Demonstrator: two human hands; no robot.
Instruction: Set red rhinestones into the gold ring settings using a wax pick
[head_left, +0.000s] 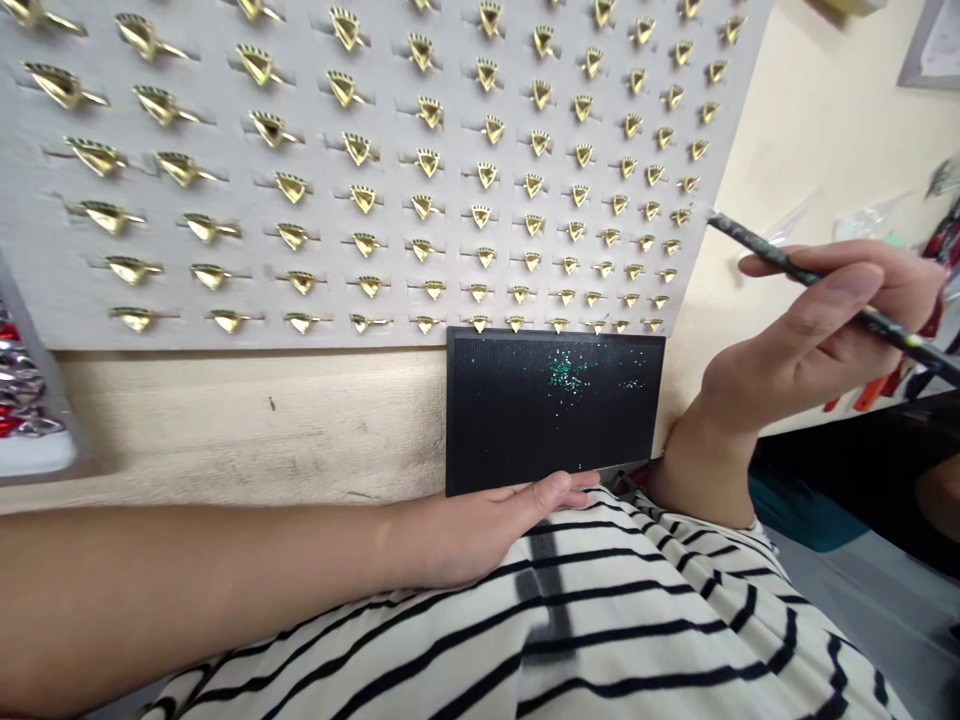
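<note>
In my right hand (pixel 817 320) is a thin dark, speckled pencil-like stick (pixel 765 250), pinched between thumb and fingers. Its pale tip points left, close to the right edge of a light grey board (pixel 405 320). Gold rings (pixel 480 215) with triangular heads stand in slots in rows across that board; dark green bits line the top edge of many heads. My left hand (pixel 495 520) lies along the near edge of a black ridged tray (pixel 510 430), fingers stretched out and partly hidden by the tray. Tiny green and clear stones (pixel 564 372) are scattered on the tray.
A pale wooden table (pixel 255 420) carries the board and tray. At the far left is a container (pixel 37 450) of shiny red and silver pieces. Clear plastic bags (pixel 862 215) and red-orange tools (pixel 870 390) lie at the right. My striped shirt borders the tray's near edge.
</note>
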